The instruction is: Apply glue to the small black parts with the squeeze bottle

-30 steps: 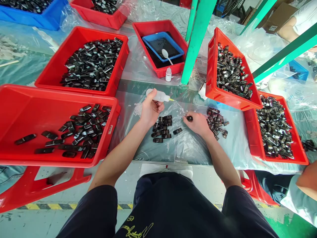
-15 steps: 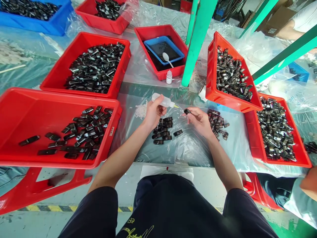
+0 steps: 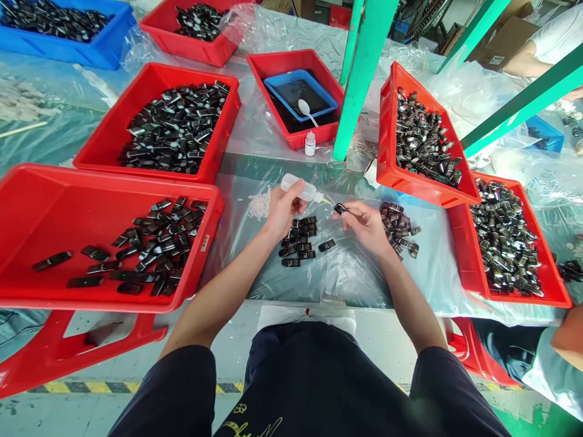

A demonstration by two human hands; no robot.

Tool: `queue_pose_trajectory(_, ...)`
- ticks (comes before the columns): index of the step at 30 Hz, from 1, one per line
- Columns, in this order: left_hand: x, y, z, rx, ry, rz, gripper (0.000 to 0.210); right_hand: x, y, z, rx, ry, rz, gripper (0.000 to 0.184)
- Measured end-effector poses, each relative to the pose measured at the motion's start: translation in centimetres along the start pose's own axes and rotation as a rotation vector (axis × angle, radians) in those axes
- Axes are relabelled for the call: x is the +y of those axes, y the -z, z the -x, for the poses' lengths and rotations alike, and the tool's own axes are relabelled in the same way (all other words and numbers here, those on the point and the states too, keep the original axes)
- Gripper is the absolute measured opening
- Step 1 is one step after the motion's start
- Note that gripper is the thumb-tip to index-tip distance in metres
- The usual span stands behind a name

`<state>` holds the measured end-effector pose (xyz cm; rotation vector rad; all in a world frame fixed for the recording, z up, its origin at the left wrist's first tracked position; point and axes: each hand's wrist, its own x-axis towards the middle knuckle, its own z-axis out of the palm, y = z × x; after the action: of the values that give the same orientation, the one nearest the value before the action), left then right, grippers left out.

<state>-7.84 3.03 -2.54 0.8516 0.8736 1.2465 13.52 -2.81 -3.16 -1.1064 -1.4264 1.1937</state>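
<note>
a: what's in the left hand (image 3: 281, 212)?
b: a pale squeeze bottle (image 3: 297, 187), gripped near the center of the frame, its yellow tip (image 3: 325, 199) pointing right.
a: and the right hand (image 3: 368, 226)?
b: just right of center, pinching a small black piece (image 3: 339, 208). the tip is close to it; i can't tell whether they touch.
a: what lies around them?
b: below the bottle, a cluster of black pieces (image 3: 298, 238), one loose piece (image 3: 327, 245) just to its right. white bits (image 3: 259, 206) lie left of the left hand, and a pile of dark pieces (image 3: 399, 229) is beside the right.
a: farther out?
b: a red tray (image 3: 45, 212) at the left edge, a heaped red bin (image 3: 423, 187) toward the upper right.
</note>
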Motion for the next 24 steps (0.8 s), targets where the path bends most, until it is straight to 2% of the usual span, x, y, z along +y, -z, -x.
queue_pose_trajectory(9, 0.03, -0.16, 0.36, -0.015, -0.052, -0.101, 0.05, 0.35, -0.1, 0.24, -0.012, -0.019, 0.073, 0.049)
queue_pose_trajectory(24, -0.12, 0.25, 0.23, -0.034, -0.123, -0.119, 0.053, 0.22, -0.13, 0.43, -0.02, 0.0, 0.085, 0.046)
